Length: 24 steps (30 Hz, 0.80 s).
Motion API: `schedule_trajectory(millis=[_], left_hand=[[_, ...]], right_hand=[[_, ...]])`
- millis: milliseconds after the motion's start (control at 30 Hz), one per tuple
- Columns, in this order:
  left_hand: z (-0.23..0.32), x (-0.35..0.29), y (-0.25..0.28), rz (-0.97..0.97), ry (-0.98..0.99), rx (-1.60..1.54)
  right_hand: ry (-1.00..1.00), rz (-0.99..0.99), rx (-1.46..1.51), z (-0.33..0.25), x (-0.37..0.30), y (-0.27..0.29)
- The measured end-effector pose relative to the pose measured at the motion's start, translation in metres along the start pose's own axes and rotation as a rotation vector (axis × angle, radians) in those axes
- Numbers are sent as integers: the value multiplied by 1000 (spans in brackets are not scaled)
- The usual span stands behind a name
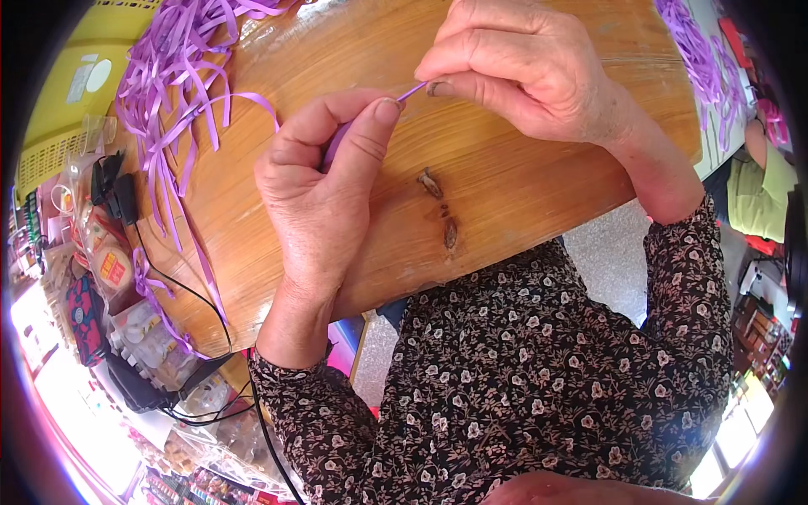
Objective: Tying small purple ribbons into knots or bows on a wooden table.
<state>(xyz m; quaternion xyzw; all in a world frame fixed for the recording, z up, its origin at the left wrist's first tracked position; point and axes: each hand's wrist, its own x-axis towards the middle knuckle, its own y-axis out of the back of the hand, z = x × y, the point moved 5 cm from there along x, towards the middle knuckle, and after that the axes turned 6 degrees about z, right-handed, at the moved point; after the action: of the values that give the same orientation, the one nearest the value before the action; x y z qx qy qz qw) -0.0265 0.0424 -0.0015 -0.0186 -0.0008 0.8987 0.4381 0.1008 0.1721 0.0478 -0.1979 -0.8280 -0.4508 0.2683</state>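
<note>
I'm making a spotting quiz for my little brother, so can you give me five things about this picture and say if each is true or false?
1. A thin purple strip runs between the left hand and the right hand. True.
2. The tabletop is white. False: the tabletop is brown wood.
3. More purple strips lie in a tangle at the picture's upper left. True.
4. The yellow basket is at the lower right. False: the yellow basket is at the upper left.
5. The person's top is dark with a flowery pattern. True.
</note>
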Motion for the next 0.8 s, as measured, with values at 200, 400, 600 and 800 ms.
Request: schedule_trajectory(millis=[200, 400, 600, 800], left_hand=[[0, 1, 3, 20, 69, -139], [0, 1, -1, -21, 63, -99], [-1, -1, -3, -11, 64, -88], [5, -1, -7, 4, -6, -14]], right_hand=[[372, 149, -33, 17, -2, -6], [415, 137, -112, 18, -5, -10], [15, -10, 109, 0, 0, -2], [196, 11, -147, -6, 6, -13]])
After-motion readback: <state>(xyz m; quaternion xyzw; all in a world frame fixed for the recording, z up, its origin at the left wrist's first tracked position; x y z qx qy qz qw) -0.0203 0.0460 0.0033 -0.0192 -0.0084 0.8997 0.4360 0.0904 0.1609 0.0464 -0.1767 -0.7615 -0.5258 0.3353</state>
